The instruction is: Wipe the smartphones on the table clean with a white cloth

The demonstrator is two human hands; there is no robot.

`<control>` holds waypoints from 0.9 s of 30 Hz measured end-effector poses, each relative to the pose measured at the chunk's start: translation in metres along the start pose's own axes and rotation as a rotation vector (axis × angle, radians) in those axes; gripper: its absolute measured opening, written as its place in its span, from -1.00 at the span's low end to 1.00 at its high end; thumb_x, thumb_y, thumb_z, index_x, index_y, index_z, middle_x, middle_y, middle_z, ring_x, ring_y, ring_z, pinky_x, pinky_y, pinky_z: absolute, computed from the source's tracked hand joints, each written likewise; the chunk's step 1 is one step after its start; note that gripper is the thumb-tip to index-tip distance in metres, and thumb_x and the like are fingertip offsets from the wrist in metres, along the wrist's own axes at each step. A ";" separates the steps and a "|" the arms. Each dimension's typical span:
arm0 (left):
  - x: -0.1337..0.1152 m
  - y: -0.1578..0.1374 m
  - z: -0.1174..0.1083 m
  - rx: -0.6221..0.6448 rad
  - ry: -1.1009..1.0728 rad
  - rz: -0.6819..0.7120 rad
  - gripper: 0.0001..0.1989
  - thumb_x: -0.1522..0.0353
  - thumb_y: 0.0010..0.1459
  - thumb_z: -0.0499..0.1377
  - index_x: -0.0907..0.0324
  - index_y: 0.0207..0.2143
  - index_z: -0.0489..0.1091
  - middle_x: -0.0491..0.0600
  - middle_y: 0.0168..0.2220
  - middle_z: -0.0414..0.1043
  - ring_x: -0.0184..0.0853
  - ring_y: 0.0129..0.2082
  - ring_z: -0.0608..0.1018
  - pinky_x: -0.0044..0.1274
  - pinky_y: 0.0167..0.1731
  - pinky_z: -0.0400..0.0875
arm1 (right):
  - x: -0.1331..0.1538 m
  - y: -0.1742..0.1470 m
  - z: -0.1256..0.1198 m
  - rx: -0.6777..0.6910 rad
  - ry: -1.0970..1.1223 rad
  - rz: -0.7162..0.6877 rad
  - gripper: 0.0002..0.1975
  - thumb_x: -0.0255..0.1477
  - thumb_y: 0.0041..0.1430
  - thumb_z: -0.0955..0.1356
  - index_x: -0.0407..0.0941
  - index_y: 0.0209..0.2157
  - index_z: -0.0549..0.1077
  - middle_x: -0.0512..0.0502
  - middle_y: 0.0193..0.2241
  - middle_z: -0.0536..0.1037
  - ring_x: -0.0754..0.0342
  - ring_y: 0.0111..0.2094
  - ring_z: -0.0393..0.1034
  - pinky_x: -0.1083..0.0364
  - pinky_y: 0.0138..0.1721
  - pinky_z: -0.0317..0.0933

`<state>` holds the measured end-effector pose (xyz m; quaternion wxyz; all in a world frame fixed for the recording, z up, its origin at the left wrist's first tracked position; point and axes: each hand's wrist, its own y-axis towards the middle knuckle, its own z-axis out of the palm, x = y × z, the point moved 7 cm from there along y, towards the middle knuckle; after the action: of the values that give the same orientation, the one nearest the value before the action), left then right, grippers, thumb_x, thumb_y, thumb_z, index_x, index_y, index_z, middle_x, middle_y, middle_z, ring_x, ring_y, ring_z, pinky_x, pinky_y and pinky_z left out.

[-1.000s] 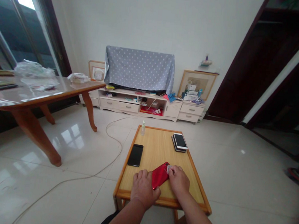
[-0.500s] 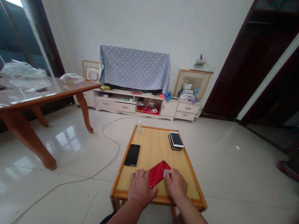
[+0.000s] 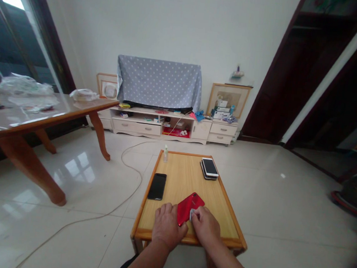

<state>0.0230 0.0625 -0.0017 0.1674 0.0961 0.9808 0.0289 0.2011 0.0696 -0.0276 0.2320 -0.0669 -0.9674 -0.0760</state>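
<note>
A red phone (image 3: 186, 207) lies back side up at the near part of the small wooden table (image 3: 182, 186), its camera corner pointing away from me. My left hand (image 3: 168, 225) grips its left and near edges, thumb at the lower corner and fingers along the side. Pinched in my right hand (image 3: 205, 226) is a small pale cloth or wipe (image 3: 192, 214), pressed against the phone's back near its right edge. Most of the wipe is hidden by the fingers.
A black phone (image 3: 157, 187) lies at the table's left edge. Stacked devices, a white one with a dark screen (image 3: 209, 167) on top, lie at the far right. A small clear spray bottle (image 3: 166, 154) stands at the far left corner. A cable (image 3: 96, 217) crosses the floor.
My right hand has slid the wipe a little toward me and left across the phone's back. My left hand and the phone stay about where they were.
</note>
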 end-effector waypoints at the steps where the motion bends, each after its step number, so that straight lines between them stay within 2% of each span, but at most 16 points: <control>1: 0.000 0.000 0.000 0.004 -0.001 -0.002 -0.53 0.15 0.04 0.15 0.11 0.01 0.38 0.10 -0.09 0.37 -0.04 -0.01 0.35 -0.28 0.02 0.14 | 0.002 0.000 0.001 0.004 0.002 -0.015 -0.79 -0.30 0.30 0.27 -0.04 -0.37 0.46 0.01 -0.33 0.54 0.11 -0.30 0.41 0.14 -0.37 0.00; 7: -0.003 -0.001 -0.003 0.024 0.012 -0.020 -0.51 0.16 0.04 0.16 0.09 0.04 0.37 0.09 -0.09 0.37 -0.05 0.00 0.35 -0.29 0.03 0.14 | -0.014 0.019 -0.014 -0.032 -0.033 0.118 -0.74 -0.31 0.34 0.23 -0.07 -0.34 0.49 -0.05 -0.29 0.54 0.09 -0.29 0.42 0.13 -0.41 -0.03; 9: -0.003 -0.001 -0.004 0.021 0.009 -0.024 -0.52 0.16 0.04 0.16 0.10 0.03 0.38 0.09 -0.09 0.37 -0.05 0.00 0.35 -0.29 0.03 0.14 | -0.004 0.015 -0.010 -0.025 -0.035 0.067 -0.76 -0.30 0.33 0.25 -0.06 -0.34 0.49 -0.05 -0.30 0.54 0.09 -0.29 0.41 0.13 -0.39 -0.01; 12: -0.003 -0.001 -0.005 0.011 -0.002 -0.017 -0.59 0.14 0.12 0.10 0.10 -0.02 0.40 0.09 -0.09 0.38 -0.06 -0.01 0.37 -0.29 0.01 0.15 | 0.021 0.004 0.003 0.029 -0.017 -0.108 -0.78 -0.28 0.31 0.28 -0.04 -0.36 0.49 -0.01 -0.34 0.54 0.10 -0.30 0.42 0.14 -0.35 0.02; 14: -0.003 -0.001 -0.005 0.017 0.000 -0.008 -0.59 0.13 0.14 0.08 0.10 -0.03 0.40 0.10 -0.10 0.38 -0.06 -0.02 0.37 -0.29 0.00 0.16 | 0.026 0.004 0.005 0.046 -0.005 -0.138 -0.77 -0.27 0.31 0.29 -0.03 -0.37 0.49 0.01 -0.35 0.54 0.11 -0.32 0.41 0.14 -0.34 0.03; 18: -0.004 -0.002 -0.007 0.050 0.036 -0.025 -0.54 0.16 0.06 0.15 0.10 0.02 0.37 0.09 -0.07 0.37 -0.05 0.00 0.36 -0.29 0.03 0.15 | 0.004 0.021 -0.010 -0.034 -0.030 0.044 -0.73 -0.28 0.35 0.23 -0.06 -0.32 0.50 -0.06 -0.28 0.55 0.09 -0.30 0.41 0.13 -0.38 0.01; 20: -0.004 -0.002 -0.008 0.060 0.043 -0.040 -0.54 0.16 0.05 0.16 0.09 0.01 0.37 0.09 -0.07 0.37 -0.05 0.02 0.35 -0.30 0.05 0.14 | 0.001 0.022 -0.011 -0.055 -0.037 0.071 -0.72 -0.30 0.36 0.21 -0.07 -0.30 0.50 -0.08 -0.27 0.55 0.08 -0.29 0.41 0.13 -0.38 0.02; 22: -0.004 -0.002 -0.008 0.054 0.026 -0.042 -0.56 0.16 0.07 0.15 0.10 -0.01 0.38 0.08 -0.08 0.38 -0.05 0.01 0.36 -0.30 0.05 0.14 | 0.010 0.017 -0.004 -0.044 -0.029 0.015 -0.74 -0.29 0.35 0.23 -0.04 -0.32 0.50 -0.05 -0.29 0.55 0.07 -0.27 0.42 0.14 -0.34 0.05; 24: -0.004 -0.002 -0.009 0.034 -0.002 -0.034 -0.60 0.14 0.11 0.11 0.10 -0.04 0.39 0.09 -0.10 0.38 -0.06 -0.01 0.36 -0.30 0.03 0.15 | 0.025 0.011 0.006 -0.012 -0.014 -0.118 -0.73 -0.27 0.36 0.23 -0.03 -0.33 0.50 -0.04 -0.31 0.55 0.07 -0.26 0.42 0.14 -0.29 0.08; 27: -0.002 -0.002 -0.007 0.024 -0.016 -0.021 -0.59 0.14 0.09 0.12 0.10 -0.03 0.39 0.10 -0.10 0.38 -0.05 -0.02 0.36 -0.29 0.02 0.15 | 0.026 0.013 0.006 -0.017 -0.019 -0.116 -0.74 -0.28 0.36 0.23 -0.02 -0.32 0.51 -0.04 -0.31 0.55 0.07 -0.25 0.41 0.14 -0.29 0.07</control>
<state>0.0219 0.0600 0.0056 0.1745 0.0881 0.9806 0.0146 0.1780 0.0854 -0.0197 0.2172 -0.0132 -0.9712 -0.0969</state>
